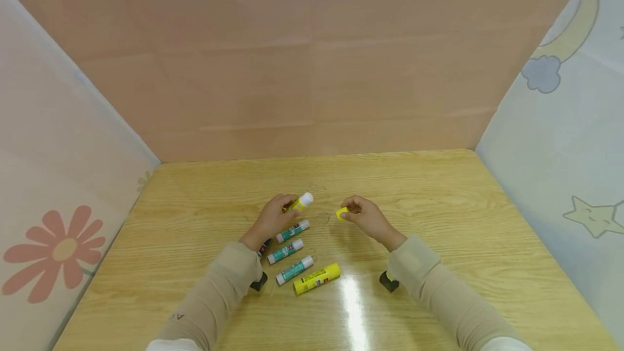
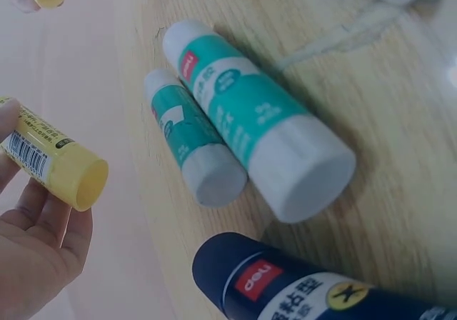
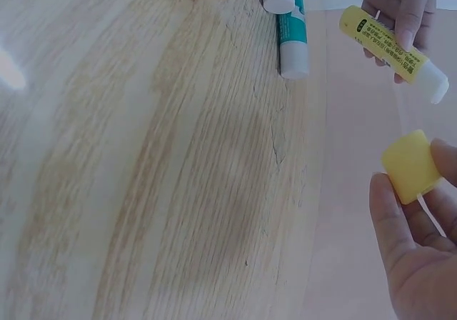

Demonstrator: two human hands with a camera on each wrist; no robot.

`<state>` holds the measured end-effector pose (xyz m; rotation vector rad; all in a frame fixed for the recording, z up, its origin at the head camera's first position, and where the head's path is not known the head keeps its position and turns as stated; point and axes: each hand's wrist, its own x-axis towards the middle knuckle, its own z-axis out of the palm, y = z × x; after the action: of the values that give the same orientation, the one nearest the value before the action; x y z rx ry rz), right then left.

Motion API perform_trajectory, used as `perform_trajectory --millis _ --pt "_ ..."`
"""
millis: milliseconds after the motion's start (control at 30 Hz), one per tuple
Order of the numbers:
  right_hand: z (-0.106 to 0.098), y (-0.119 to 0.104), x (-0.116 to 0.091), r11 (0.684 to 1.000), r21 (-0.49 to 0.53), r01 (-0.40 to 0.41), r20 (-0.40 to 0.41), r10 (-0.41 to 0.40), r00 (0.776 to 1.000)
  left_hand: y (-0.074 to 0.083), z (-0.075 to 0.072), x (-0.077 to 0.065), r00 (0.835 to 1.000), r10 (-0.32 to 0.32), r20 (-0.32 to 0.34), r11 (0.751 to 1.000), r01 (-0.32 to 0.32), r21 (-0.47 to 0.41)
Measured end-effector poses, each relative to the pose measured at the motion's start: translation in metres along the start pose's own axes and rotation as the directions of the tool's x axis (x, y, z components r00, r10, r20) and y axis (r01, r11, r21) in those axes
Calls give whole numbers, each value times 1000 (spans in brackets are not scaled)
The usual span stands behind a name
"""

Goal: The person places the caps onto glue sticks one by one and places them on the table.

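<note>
In my left hand [image 1: 274,218] I grip a yellow glue stick [image 3: 385,43], its white end bare and pointing up to the right in the head view. My right hand [image 1: 366,218] pinches the yellow cap [image 3: 412,166] between thumb and fingers, apart from the stick. Below the left hand, green-and-white glue sticks [image 1: 292,231] lie in a slanted column, the lower ones being another glue stick [image 1: 285,251] and a third [image 1: 295,271]. A larger yellow glue stick [image 1: 317,279] lies nearest me. Partly hidden under the left wrist is a dark blue glue stick [image 2: 278,281].
The wooden table [image 1: 429,194] meets a plain brownish back panel [image 1: 312,69]. A white panel with a flower [image 1: 63,251] stands at the left, and one with a moon and star [image 1: 592,215] at the right. A bright reflection falls on the tabletop near me.
</note>
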<state>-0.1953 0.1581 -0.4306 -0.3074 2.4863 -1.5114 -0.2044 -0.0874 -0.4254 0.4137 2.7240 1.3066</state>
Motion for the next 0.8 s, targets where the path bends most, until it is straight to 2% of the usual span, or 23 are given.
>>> perform_trajectory --millis 167,400,633,800 --pt "0 -2 0 1000 -9 12 -1 -12 1000 0 0 0 1000 12 10 1000 -12 16" --pt "1 -6 -2 1000 -1 22 -26 -22 999 1 1 -3 997 38 74 999 -38 -6" --pt "0 -12 -4 1000 7 28 -51 -28 998 7 6 -3 991 80 111 996 -84 32" --pt "1 -14 -5 999 36 29 -52 -27 998 12 7 -6 991 68 116 996 -74 43"
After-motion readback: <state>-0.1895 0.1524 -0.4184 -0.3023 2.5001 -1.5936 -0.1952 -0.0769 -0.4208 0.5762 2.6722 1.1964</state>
